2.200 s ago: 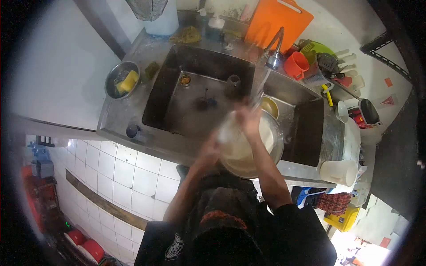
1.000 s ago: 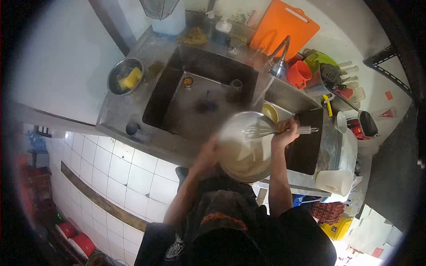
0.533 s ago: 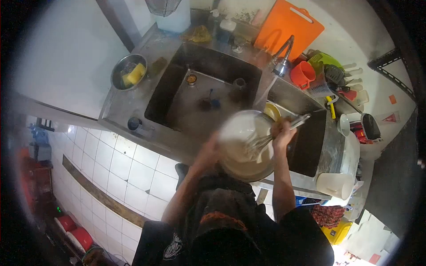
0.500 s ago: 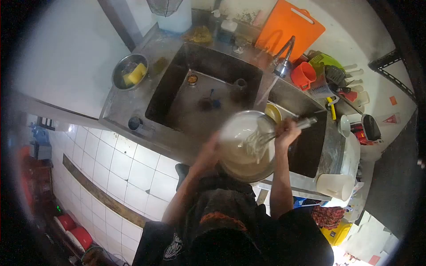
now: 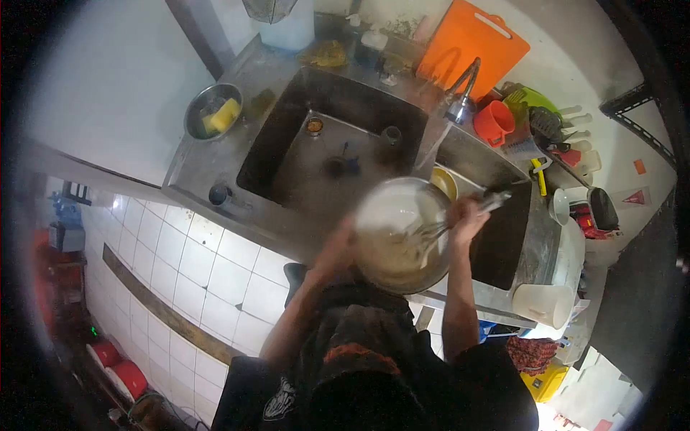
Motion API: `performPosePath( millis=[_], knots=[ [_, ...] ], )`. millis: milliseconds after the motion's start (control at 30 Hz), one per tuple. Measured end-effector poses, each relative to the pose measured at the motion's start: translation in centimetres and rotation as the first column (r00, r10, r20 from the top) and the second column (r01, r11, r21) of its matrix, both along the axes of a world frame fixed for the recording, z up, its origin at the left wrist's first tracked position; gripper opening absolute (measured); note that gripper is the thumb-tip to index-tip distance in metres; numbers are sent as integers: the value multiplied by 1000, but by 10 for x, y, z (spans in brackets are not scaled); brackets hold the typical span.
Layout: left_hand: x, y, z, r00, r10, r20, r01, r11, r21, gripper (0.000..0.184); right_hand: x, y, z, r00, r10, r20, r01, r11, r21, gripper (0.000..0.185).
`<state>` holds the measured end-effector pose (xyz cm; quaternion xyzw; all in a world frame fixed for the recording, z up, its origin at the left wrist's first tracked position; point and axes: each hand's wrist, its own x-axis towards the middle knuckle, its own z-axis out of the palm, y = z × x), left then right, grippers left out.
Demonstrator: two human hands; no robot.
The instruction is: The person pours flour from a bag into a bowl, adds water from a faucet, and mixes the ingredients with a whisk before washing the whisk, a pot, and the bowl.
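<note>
So going by the mixing bowl (image 5: 399, 282) as the clock's centre: it's sitting right in front of the person's body, over the front edge of the steel surface (image 5: 194, 167), with some pale stuff (image 5: 392, 248) inside. The left hand (image 5: 338, 248) is grasping the bowl's rim at 9 o'clock, though it's pretty blurred so I can't tell how the fingers are lying. The right hand (image 5: 468, 219), over around 3, is clenching the whisk (image 5: 435, 230) by its handle, wires reaching into the bowl and the handle's end poking out toward 2.

Around it, a yellow bowl (image 5: 446, 182) is peeking out at 1 o'clock, with the tap (image 5: 460, 109) hanging farther out that way and an orange cutting board (image 5: 471, 52) leaning behind it. The big sink basin (image 5: 359, 99) is taking up 11. Way out at 10, a small steel bowl (image 5: 190, 118) is holding a yellow sponge (image 5: 226, 113).
</note>
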<state>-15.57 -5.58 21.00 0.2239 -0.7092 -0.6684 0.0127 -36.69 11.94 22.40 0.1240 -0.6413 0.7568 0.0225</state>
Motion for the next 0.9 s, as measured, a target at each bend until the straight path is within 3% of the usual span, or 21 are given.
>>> performPosePath(
  millis=[33,67,100,133,167,233,267,300,367,400,467,500,533,567,633,667,700,767,800,867,900],
  knots=[
    [1,0,-1,1000,2,5,-2,1000,0,54,-9,-3,5,971,-218,99,224,973,-55,22],
    [2,3,-3,998,22,65,-20,999,-26,56,-4,0,-5,969,-223,105,229,972,-51,22],
    [1,4,-2,992,37,118,-30,998,-58,57,3,0,-20,985,-10,174,63,950,-307,23],
    [-1,3,-1,994,21,107,-14,998,-67,57,12,-9,-17,964,209,165,-84,827,-556,24],
    [-3,4,0,998,43,41,-40,997,-60,54,31,-4,-11,889,414,195,-265,814,-517,25],
    [6,7,-10,997,72,-3,-72,997,-42,51,51,6,25,854,450,260,-329,856,-398,24],
    [9,7,-26,998,68,6,-66,986,-150,54,61,12,32,818,471,332,-393,877,-277,22],
    [7,6,-35,998,63,8,-59,964,-259,57,67,21,29,820,468,330,-389,878,-277,22],
    [2,4,6,996,46,82,-32,985,-168,57,76,49,23,847,501,178,-509,861,-1,18],
    [-1,3,20,987,28,156,-16,997,-76,56,81,60,24,852,493,176,-501,865,1,18],
    [1,4,10,996,9,89,0,995,-99,57,90,79,27,947,297,119,-308,948,82,17],
    [3,4,2,1000,1,20,2,992,-128,57,79,80,24,948,295,120,-305,949,79,17],
    [6,5,-7,1000,-6,24,9,991,-130,57,62,77,18,987,98,130,-85,991,-105,22],
    [7,6,-17,1000,2,-26,-5,994,-106,58,45,70,15,980,-101,171,147,949,-280,27],
    [5,8,-34,997,-3,-80,-4,996,-87,59,26,33,31,930,-306,202,357,880,-313,20],
    [5,9,-42,998,8,-59,-17,989,-145,59,16,16,25,919,-343,196,393,847,-358,18],
    [7,9,-44,999,23,-36,-30,978,-205,59,9,-5,19,879,-353,321,472,746,-471,18],
    [10,12,-19,998,5,-68,-21,972,-235,60,6,-18,-15,953,-28,300,181,849,-496,12],
    [8,12,-9,994,-7,-110,-22,966,-258,61,9,-20,-14,940,248,234,-117,879,-462,14],
    [7,11,-14,997,3,-78,-21,971,-239,61,14,-26,19,892,259,371,-215,964,-156,19],
    [8,11,-15,999,23,-35,-29,976,-215,61,10,-24,16,892,260,369,-217,964,-156,19]
  ],
)
